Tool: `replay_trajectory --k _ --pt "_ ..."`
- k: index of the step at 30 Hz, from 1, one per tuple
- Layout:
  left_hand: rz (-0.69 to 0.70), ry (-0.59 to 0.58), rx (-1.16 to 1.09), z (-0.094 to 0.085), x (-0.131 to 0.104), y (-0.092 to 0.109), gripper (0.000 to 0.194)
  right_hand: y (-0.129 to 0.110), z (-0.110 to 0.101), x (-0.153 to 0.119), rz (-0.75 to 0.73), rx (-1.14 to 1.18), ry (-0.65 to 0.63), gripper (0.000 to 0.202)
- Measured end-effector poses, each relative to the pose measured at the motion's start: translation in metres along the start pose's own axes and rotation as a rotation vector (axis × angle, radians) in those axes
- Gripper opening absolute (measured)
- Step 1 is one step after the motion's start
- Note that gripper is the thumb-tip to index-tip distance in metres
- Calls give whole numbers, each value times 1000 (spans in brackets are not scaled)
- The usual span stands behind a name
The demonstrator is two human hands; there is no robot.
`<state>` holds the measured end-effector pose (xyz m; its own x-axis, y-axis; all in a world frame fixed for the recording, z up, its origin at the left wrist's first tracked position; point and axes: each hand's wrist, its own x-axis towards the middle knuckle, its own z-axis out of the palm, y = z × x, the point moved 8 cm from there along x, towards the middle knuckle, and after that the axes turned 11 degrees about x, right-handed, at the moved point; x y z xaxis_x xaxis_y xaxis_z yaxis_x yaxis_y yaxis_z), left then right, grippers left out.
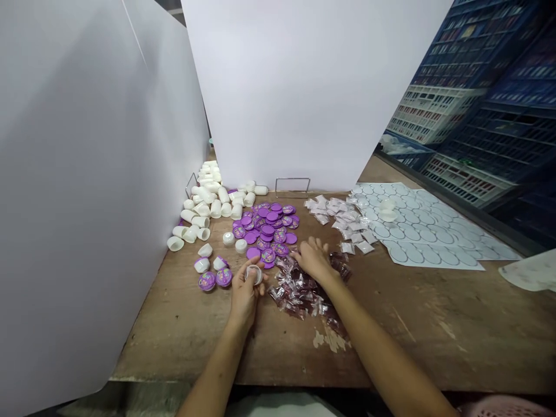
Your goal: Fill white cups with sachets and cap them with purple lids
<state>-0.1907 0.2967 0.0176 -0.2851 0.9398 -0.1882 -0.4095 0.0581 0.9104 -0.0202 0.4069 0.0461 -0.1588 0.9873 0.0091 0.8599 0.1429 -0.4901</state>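
While the pile of purple lids (266,230) spreads over the middle of the table (182,341), a small round white cup (257,272) sits just in front of its near edge, within the left hand (244,289). That hand grasps the cup between thumb and curled fingers, mouth upward, its thumb lying across the rim; the forearm behind it slants up from the table's near edge toward the lids. To the right of the lids and nearer the person lies a heap of dark red sachets (304,289), and the right hand (313,258) reaches into its far side, back upward and fingers bent down; whether it pinches a sachet cannot be told. The right forearm crosses from the lower right toward the lids, passing over the edge of the heap. Left of the lids and nearer the person, several cups with purple caps (215,279) stand or lie tilted, while two white cups (234,242) rest just beside the pile's left edge. Beyond and left of the lids spreads a jumble of white containers (217,202). Right of the lids lie pale sachets (343,217), then sheets printed with circles (417,231). Behind the lids stands a white board (304,87).
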Motion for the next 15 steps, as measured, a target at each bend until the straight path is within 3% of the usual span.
replay_trajectory --k 2,5,7,10,12,15 --pt "-25 18 33 -2 1 -2 54 16 6 5 74 -53 -36 19" --pt "-47 59 129 -6 2 -6 51 15 -7 -2 59 38 112 16" --pt "-55 45 178 -5 2 -9 48 -5 -11 -15 -68 254 161 15" --pt "-57 -20 97 2 1 -12 47 -49 2 -43 -336 605 41 12" --pt "-36 -26 37 3 0 -12 49 -71 12 -62 -440 605 30 12" --pt "32 -22 135 0 -3 -8 46 -88 26 -79 -503 411 90 15"
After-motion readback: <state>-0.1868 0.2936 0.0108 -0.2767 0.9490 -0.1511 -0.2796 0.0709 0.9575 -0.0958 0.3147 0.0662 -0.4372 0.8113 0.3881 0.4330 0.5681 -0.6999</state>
